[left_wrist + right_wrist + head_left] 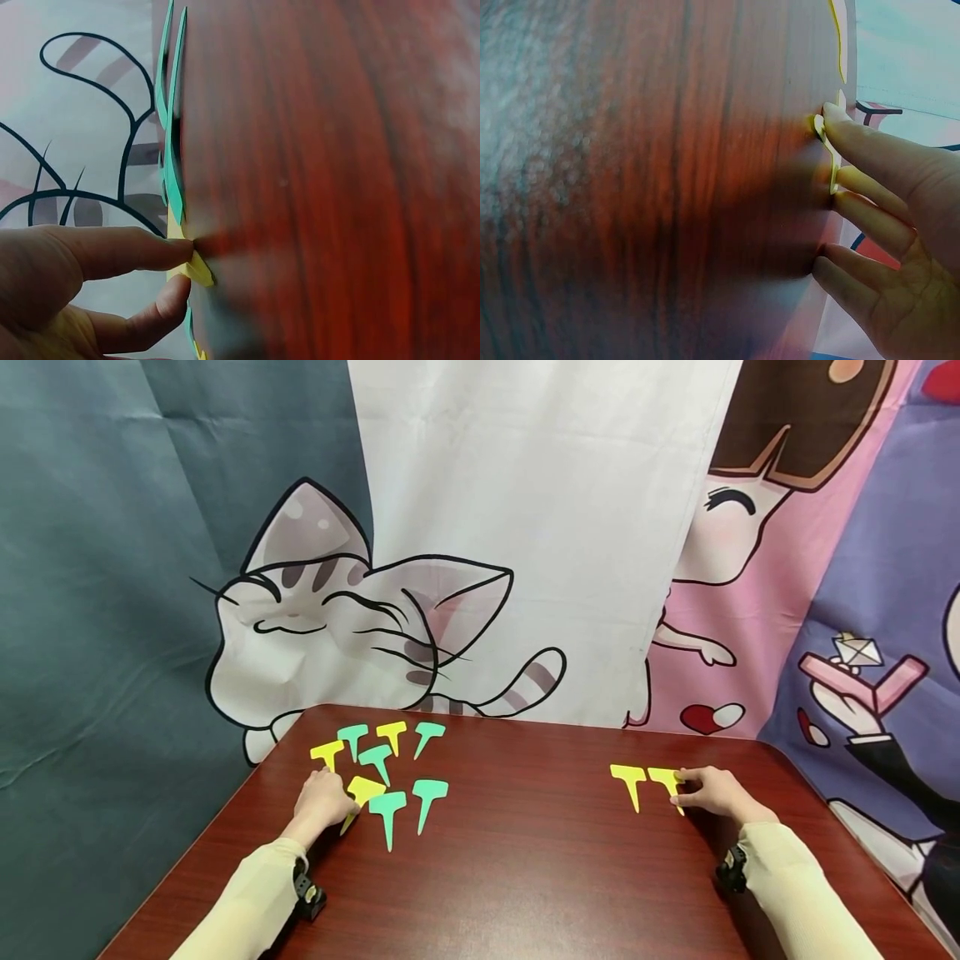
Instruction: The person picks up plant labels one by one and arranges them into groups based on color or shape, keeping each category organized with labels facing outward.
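At the left of the table, my left hand (322, 800) pinches a yellow T-shaped plant label (365, 790) between thumb and forefinger. The left wrist view shows that yellow label's edge (199, 270) at the fingertips, close to the wood. Over on the right, my right hand (714, 792) holds another yellow plant label (663, 777) by its side. Seen from the right wrist, the thumb lies on one part of this label (830, 154) and fingers touch its other end. A further yellow label (628, 777) lies just left of it, with a narrow gap between.
Around my left hand lie several green labels, including a front one (387, 806), one beside it (430, 792) and one behind (375, 758). Two more yellow labels, a left one (327, 750) and a back one (392, 730), lie there. A printed curtain (555, 527) hangs behind the brown table (540, 860).
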Tool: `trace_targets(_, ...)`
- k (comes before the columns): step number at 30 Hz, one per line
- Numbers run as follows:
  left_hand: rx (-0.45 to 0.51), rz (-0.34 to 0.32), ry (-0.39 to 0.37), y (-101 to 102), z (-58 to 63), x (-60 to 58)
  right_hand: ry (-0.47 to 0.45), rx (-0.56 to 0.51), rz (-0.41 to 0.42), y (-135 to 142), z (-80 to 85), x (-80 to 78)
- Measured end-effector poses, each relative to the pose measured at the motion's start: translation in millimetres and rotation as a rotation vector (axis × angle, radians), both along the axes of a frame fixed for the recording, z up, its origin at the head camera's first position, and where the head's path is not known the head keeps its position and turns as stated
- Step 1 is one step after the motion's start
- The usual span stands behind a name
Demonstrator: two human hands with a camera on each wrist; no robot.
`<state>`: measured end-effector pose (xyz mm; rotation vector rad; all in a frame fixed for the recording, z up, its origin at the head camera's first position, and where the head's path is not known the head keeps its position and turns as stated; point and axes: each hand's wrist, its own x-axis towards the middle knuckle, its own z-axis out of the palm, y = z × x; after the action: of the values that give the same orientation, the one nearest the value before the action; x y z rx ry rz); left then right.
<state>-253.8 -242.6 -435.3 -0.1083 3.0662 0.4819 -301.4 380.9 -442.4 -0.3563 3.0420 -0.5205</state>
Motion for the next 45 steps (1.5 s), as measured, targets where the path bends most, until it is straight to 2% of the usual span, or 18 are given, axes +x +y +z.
trace_targets(9,0.023,0.012,0.008,-1,-3.1,-5.2,0.011,0.001,0.0,-1,-0.8,-0.4)
trace_targets(19,0.055,-0.04,0.079,1,-2.0,-7.5,0.009,0.0,-0.006,1,-1.8,0.6)
trace_targets(27,0.128,-0.067,0.117,4,0.1,-5.1,0.005,-0.006,-0.003,1,-2.2,0.5)
trace_targets(31,0.105,-0.078,0.151,6,1.8,-1.6,0.002,-0.009,-0.004,2,-2.1,-0.3)
trace_targets(37,0.06,-0.059,0.176,10,3.4,4.6,0.005,-0.005,0.003,1,-2.3,-1.2)
trace_targets(45,0.034,-0.056,0.215,14,6.0,5.6,0.013,-0.003,0.003,1,-1.3,-0.7)
